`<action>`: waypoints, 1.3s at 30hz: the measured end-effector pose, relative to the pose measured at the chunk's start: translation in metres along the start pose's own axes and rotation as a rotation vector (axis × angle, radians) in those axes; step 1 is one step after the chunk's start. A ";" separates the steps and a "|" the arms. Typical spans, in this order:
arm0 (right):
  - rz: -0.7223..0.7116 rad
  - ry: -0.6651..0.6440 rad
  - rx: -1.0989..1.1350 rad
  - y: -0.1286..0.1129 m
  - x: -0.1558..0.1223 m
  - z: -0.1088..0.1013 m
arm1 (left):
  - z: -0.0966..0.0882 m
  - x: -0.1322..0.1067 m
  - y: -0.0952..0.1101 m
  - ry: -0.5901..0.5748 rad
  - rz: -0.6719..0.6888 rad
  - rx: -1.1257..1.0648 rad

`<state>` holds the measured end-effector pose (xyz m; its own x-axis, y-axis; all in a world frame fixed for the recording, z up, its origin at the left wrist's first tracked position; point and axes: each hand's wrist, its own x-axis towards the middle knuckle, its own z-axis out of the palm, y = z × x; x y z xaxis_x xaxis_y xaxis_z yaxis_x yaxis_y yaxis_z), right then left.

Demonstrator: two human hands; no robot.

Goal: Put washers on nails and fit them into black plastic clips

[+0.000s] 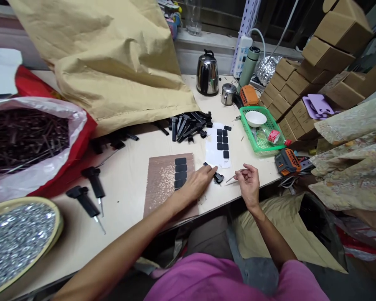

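My left hand (201,180) reaches over the front of the table, its fingers closed on a small black plastic part (218,178). The rest of that part is hidden under the fingers. To its right, my right hand (250,184) pinches thin metal tweezers (230,178), their tips pointing left toward the part. Just beyond, a white backing sheet (211,156) carries several black rounded pads (219,139). More dark pads (181,168) lie in a column on a brown board (158,184), partly under my left forearm. Behind them is a heap of black plastic parts (188,125).
A yellow bowl of shiny metal pieces (54,234) and a red bag of dark rods (78,154) stand left, near two screw-fitted black parts (84,202). Right are a green basket (253,144), an orange-black power tool (288,162) and stacked cartons (296,117). A steel kettle (207,75) stands behind.
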<state>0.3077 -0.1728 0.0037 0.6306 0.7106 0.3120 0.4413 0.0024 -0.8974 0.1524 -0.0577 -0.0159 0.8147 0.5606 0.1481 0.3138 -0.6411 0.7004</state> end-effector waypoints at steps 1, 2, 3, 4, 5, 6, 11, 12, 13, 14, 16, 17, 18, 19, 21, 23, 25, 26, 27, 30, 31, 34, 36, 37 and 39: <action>-0.010 0.011 -0.008 0.001 -0.002 0.000 | 0.003 0.004 0.000 -0.047 0.025 0.065; -0.017 0.025 -0.014 0.002 -0.003 0.000 | 0.006 0.007 0.001 -0.083 0.035 0.110; -0.022 0.043 -0.017 0.001 -0.004 0.000 | 0.008 0.011 0.002 -0.105 0.031 0.134; -0.028 0.066 -0.017 -0.001 -0.005 -0.001 | 0.009 0.014 0.002 -0.116 0.017 0.136; -0.039 0.098 -0.015 -0.003 -0.004 -0.002 | 0.009 0.016 0.003 -0.116 0.003 0.113; -0.059 0.137 -0.011 -0.007 -0.003 -0.002 | 0.008 0.018 0.003 -0.101 -0.007 0.065; -0.252 0.216 0.052 -0.037 0.005 0.001 | -0.015 0.007 0.010 0.233 -0.070 -0.367; -0.298 0.186 0.066 -0.043 0.006 0.004 | -0.021 0.001 0.014 0.288 -0.098 -0.433; -0.348 0.144 0.082 -0.048 0.007 0.007 | -0.027 -0.005 0.018 0.319 -0.125 -0.474; -0.403 0.094 0.103 -0.053 0.008 0.011 | -0.033 -0.012 0.023 0.320 -0.145 -0.488; -0.512 -0.014 0.146 -0.059 0.009 0.018 | -0.042 -0.025 0.031 0.279 -0.161 -0.443; -0.554 -0.062 0.160 -0.062 0.009 0.020 | -0.046 -0.030 0.034 0.254 -0.162 -0.407; -0.584 -0.096 0.168 -0.064 0.009 0.022 | -0.049 -0.035 0.036 0.237 -0.166 -0.375; -0.607 -0.115 0.172 -0.066 0.008 0.023 | -0.051 -0.039 0.037 0.229 -0.172 -0.352; -0.646 -0.117 0.186 -0.072 0.008 0.024 | -0.053 -0.046 0.038 0.221 -0.183 -0.323; -0.676 -0.118 0.182 -0.078 0.007 0.024 | -0.055 -0.050 0.038 0.219 -0.182 -0.306; -0.705 -0.155 0.129 -0.085 0.007 0.024 | -0.056 -0.052 0.039 0.220 -0.164 -0.297; -0.722 -0.176 0.089 -0.088 0.007 0.025 | -0.057 -0.053 0.039 0.220 -0.154 -0.295; -0.738 -0.192 0.048 -0.091 0.008 0.026 | -0.058 -0.054 0.040 0.222 -0.149 -0.298; -0.762 -0.227 -0.041 -0.100 0.010 0.030 | -0.060 -0.057 0.042 0.220 -0.170 -0.337; -0.757 -0.247 -0.056 -0.102 0.011 0.032 | -0.061 -0.059 0.042 0.215 -0.184 -0.357; -0.740 -0.322 -0.082 -0.105 0.013 0.038 | -0.066 -0.062 0.042 0.191 -0.218 -0.423; -0.738 -0.361 -0.110 -0.104 0.014 0.044 | -0.069 -0.064 0.042 0.184 -0.232 -0.460; -0.748 -0.377 -0.123 -0.103 0.014 0.047 | -0.071 -0.065 0.041 0.186 -0.238 -0.474; -0.784 -0.406 -0.133 -0.102 0.014 0.052 | -0.074 -0.066 0.041 0.187 -0.258 -0.505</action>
<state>0.2384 -0.1262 0.0835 -0.1469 0.7334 0.6637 0.7373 0.5284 -0.4208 0.0757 -0.0822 0.0542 0.6287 0.7774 0.0170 0.1823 -0.1686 0.9687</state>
